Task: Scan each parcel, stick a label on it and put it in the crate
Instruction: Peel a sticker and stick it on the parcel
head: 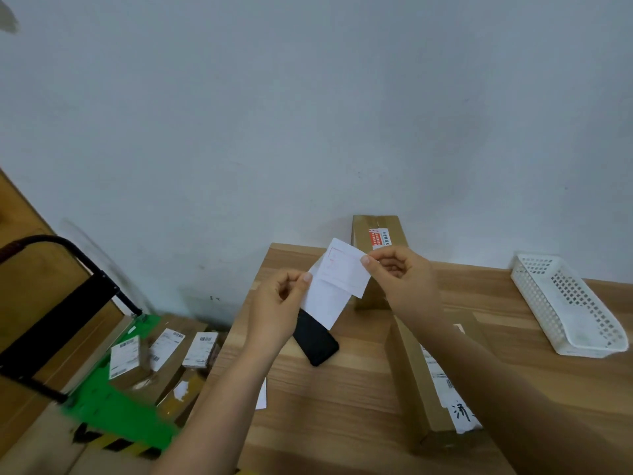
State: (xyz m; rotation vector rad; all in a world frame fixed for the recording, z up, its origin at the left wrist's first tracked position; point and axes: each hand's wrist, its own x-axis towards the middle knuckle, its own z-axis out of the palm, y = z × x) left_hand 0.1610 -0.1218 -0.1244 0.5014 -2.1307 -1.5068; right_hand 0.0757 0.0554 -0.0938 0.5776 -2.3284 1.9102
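Pale blank wall above a wooden tabletop point(342, 406) in the lower half of the frame. Held up at centre: a white label point(346, 269), pinched at its right edge by the right grip point(400, 275), and its backing sheet point(325, 303), pinched at the left edge by the left grip point(277, 303). Peel slowly, keeping the sticky face from folding over. Then smooth flat onto the long parcel point(411, 371) at lower right, part hidden under the right forearm. Directly below the paper, a black phone point(317, 341); behind, an upright parcel point(376, 231); far right, a white basket point(534, 286), probably the crate; lower left, more parcels point(125, 358) on a green trolley point(113, 406).
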